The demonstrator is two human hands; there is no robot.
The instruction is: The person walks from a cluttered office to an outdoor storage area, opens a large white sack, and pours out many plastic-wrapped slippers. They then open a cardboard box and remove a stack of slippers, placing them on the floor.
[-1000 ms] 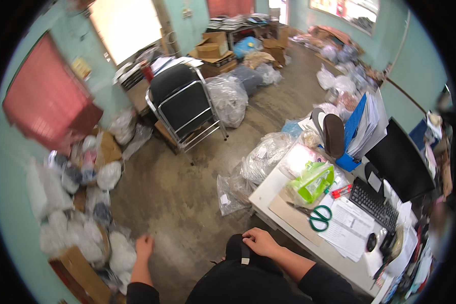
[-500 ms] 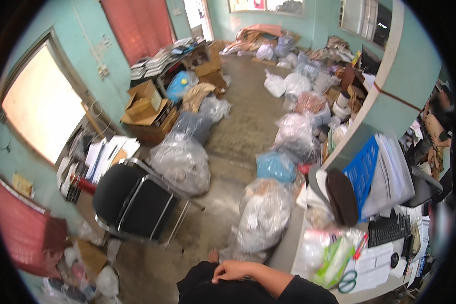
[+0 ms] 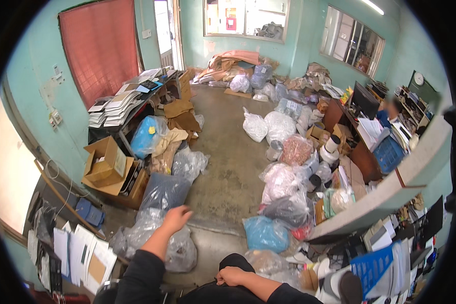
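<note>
While left hand [image 3: 177, 218] hangs half-curled, empty, likely for balance, right hand [image 3: 231, 276] curls against black fabric [image 3: 236, 261], hold unclear; clear plastic bag [image 3: 181, 252] below left hand.

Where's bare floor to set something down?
Bare: the central floor strip, between the grey bag on the left and pale pink bag on the right, running toward the tan heap. Crowded: both bag-lined sides, and the paper stacks under the red curtain.

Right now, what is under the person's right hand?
Black cloth shows around the right hand. What lies directly beneath the palm and curled fingers is covered, so I cannot tell whether it grips anything there.
</note>
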